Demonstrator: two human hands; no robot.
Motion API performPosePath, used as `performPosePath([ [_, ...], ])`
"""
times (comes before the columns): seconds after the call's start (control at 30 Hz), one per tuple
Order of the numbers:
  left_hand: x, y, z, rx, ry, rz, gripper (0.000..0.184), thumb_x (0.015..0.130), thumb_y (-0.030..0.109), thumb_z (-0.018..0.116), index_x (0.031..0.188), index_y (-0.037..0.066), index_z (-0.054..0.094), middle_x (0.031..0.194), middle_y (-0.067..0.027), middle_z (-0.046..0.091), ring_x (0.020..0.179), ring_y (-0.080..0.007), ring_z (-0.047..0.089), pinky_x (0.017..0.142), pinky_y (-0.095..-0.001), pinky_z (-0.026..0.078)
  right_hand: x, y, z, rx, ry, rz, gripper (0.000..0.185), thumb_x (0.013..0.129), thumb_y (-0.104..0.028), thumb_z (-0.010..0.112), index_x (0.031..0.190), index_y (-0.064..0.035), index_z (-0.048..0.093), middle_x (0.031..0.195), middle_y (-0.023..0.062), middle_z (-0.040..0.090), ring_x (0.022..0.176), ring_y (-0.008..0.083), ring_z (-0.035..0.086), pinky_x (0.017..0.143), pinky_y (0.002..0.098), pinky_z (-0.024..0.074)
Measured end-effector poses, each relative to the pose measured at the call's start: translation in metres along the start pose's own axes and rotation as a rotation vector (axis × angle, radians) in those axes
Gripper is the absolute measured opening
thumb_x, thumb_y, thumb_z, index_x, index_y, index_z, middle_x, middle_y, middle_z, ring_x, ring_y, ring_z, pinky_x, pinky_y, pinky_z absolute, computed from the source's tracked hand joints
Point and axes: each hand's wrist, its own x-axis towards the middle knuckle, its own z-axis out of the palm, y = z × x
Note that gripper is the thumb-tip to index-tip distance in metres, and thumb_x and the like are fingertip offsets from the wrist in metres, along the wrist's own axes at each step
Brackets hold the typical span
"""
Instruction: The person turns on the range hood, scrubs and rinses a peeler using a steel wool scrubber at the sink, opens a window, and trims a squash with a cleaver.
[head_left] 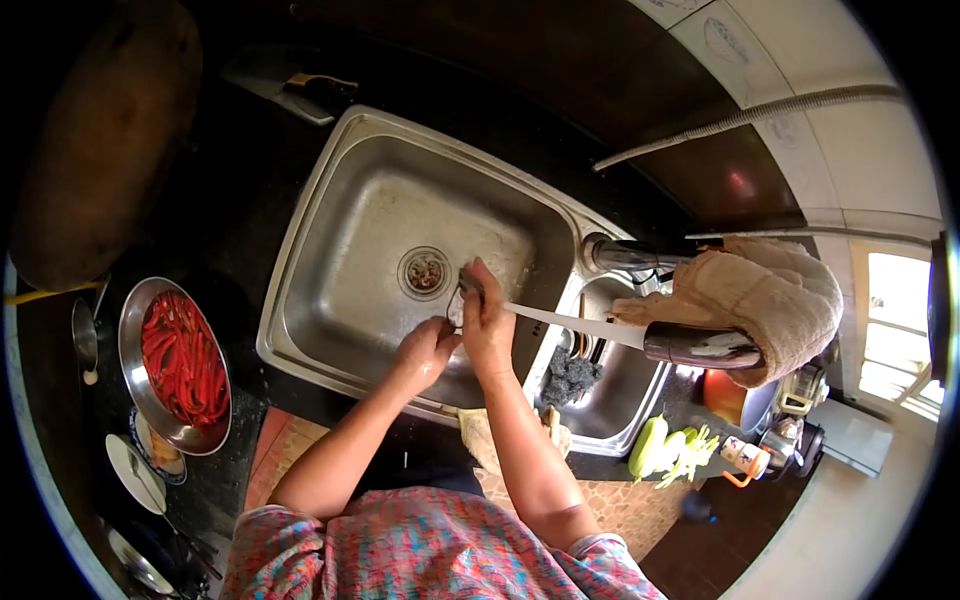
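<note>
Both hands are over the large steel sink basin (370, 200), close together near its right front side. My right hand (488, 335) is closed around a small shiny, greyish thing (457, 308), mostly hidden by the fingers. My left hand (424, 352) is wet, with its fingers closed against the lower end of that thing. What kind of thing it is cannot be made out. A whitish stream of water (580, 322) runs from the chrome faucet (700, 345) to my right hand. Reddish scraps lie in the drain (425, 272) just left of the hands.
A beige towel (770, 300) drapes over the faucet. In the smaller basin (610, 425) lies a dark scrubber (572, 380). Green vegetables (665, 448) lie beyond it. At left stands a metal bowl (132, 345) of red chillies (185, 360). A knife (300, 103) lies behind the sink.
</note>
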Motion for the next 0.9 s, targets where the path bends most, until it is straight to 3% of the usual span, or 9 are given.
performPosePath([
  [0.1, 0.031, -0.026, 0.019, -0.118, -0.076, 0.021, 0.027, 0.086, 0.023, 0.055, 0.101, -0.001, 0.055, 0.099, -0.0216, 0.063, 0.094, -0.0392, 0.059, 0.076, -0.0436, 0.046, 0.006, -0.015, 0.004, -0.020, -0.053, -0.101, 0.027, 0.090, -0.010, 0.053, 0.116, -0.0018, 0.055, 0.129, 0.0205, 0.053, 0.118, 0.0335, 0.052, 0.097, 0.0351, 0.0412],
  [0.2, 0.050, 0.007, 0.025, -0.072, -0.134, 0.097, 0.035, 0.084, 0.028, 0.055, 0.103, -0.002, 0.058, 0.101, -0.0215, 0.065, 0.092, -0.0334, 0.063, 0.077, -0.0379, 0.047, 0.014, -0.027, -0.009, -0.114, 0.026, -0.096, 0.026, 0.091, -0.013, 0.051, 0.115, -0.0027, 0.055, 0.137, 0.0202, 0.045, 0.126, 0.0343, 0.045, 0.102, 0.0369, 0.0364],
  [0.37, 0.072, 0.034, 0.064, -0.277, -0.293, 0.064, 0.028, 0.081, 0.024, 0.061, 0.101, 0.004, 0.065, 0.093, -0.0105, 0.069, 0.086, -0.0156, 0.061, 0.076, -0.0324, 0.047, 0.040, -0.018, -0.060, -0.267, 0.229, -0.049, 0.015, 0.089, -0.013, 0.052, 0.086, -0.0020, 0.062, 0.095, 0.0134, 0.057, 0.091, 0.0284, 0.055, 0.082, 0.0376, 0.0436],
  [0.47, 0.067, 0.062, 0.040, -0.378, -0.415, -0.168, 0.029, 0.083, 0.025, 0.061, 0.100, 0.003, 0.065, 0.091, -0.0084, 0.069, 0.087, -0.0166, 0.062, 0.079, -0.0324, 0.047, 0.045, -0.029, -0.050, -0.187, 0.343, -0.210, 0.008, 0.086, -0.008, 0.056, 0.083, -0.0031, 0.062, 0.090, 0.0117, 0.059, 0.093, 0.0273, 0.055, 0.081, 0.0360, 0.0441],
  [0.53, 0.064, 0.041, 0.031, -0.412, -0.395, -0.050, 0.035, 0.084, 0.029, 0.060, 0.107, 0.003, 0.063, 0.100, -0.0074, 0.067, 0.095, -0.0167, 0.061, 0.084, -0.0316, 0.046, 0.038, -0.030, -0.046, -0.094, 0.319, -0.185, 0.004, 0.084, -0.005, 0.060, 0.086, -0.0039, 0.064, 0.086, 0.0106, 0.061, 0.092, 0.0252, 0.057, 0.080, 0.0331, 0.0457],
  [0.6, 0.063, 0.008, 0.034, -0.380, -0.274, -0.022, 0.040, 0.085, 0.030, 0.061, 0.115, 0.005, 0.058, 0.111, -0.0070, 0.063, 0.105, -0.0164, 0.057, 0.090, -0.0305, 0.044, 0.021, -0.037, -0.041, -0.011, -0.042, 0.042, 0.011, 0.084, -0.007, 0.062, 0.095, -0.0044, 0.064, 0.086, 0.0111, 0.063, 0.086, 0.0233, 0.061, 0.077, 0.0306, 0.0471],
  [0.63, 0.053, 0.006, 0.026, -0.377, -0.244, -0.089, 0.040, 0.086, 0.029, 0.063, 0.115, 0.001, 0.057, 0.110, -0.0089, 0.063, 0.097, -0.0133, 0.057, 0.085, -0.0291, 0.045, 0.013, -0.029, -0.037, 0.001, -0.091, -0.071, 0.015, 0.085, -0.008, 0.062, 0.098, -0.0016, 0.064, 0.087, 0.0105, 0.065, 0.080, 0.0188, 0.062, 0.073, 0.0281, 0.0477],
  [0.77, 0.048, 0.007, 0.017, -0.454, -0.296, 0.052, 0.036, 0.082, 0.026, 0.067, 0.109, 0.003, 0.059, 0.103, -0.0065, 0.064, 0.095, -0.0121, 0.056, 0.084, -0.0296, 0.045, -0.001, -0.020, -0.037, 0.512, -0.058, 0.347, 0.016, 0.089, -0.011, 0.060, 0.099, 0.0012, 0.063, 0.086, 0.0047, 0.065, 0.080, 0.0105, 0.059, 0.074, 0.0238, 0.0463],
  [0.9, 0.063, 0.021, 0.037, -0.334, -0.254, 0.123, 0.030, 0.082, 0.022, 0.066, 0.106, 0.004, 0.061, 0.101, -0.0062, 0.065, 0.096, -0.0113, 0.056, 0.083, -0.0302, 0.045, 0.012, -0.042, -0.037, 0.326, 0.067, 0.169, 0.016, 0.090, -0.012, 0.059, 0.099, 0.0000, 0.064, 0.083, 0.0029, 0.063, 0.077, 0.0076, 0.056, 0.070, 0.0214, 0.0452],
])
